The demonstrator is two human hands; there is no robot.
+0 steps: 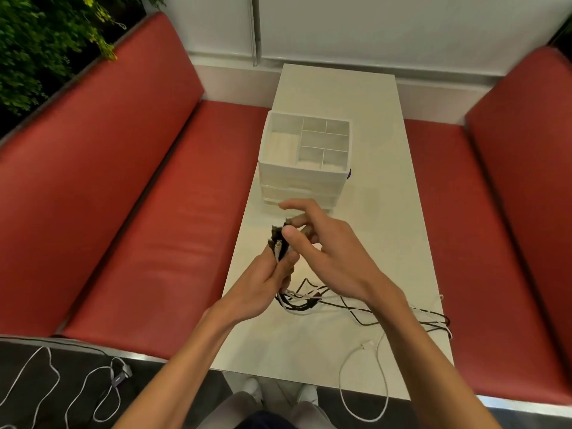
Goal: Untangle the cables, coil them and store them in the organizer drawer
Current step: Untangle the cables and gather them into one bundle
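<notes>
Cables (305, 300), black and white mixed, bunched in the left hand (263, 283) just in front of the organizer (305, 156); fingers clamped round the bundle, plug ends sticking up above the fist. Right hand (328, 246) touching the plug ends, thumb and forefinger pinching one, remaining fingers spread. Loose strands trail from the fist across the surface (340, 88) toward its right edge. One white cable (362, 385) loops over the near edge. Organizer top tray open, compartments bare; drawers below closed. Beyond the organizer, bare surface runs to the far edge. Red benches (154, 196) flank both sides.
</notes>
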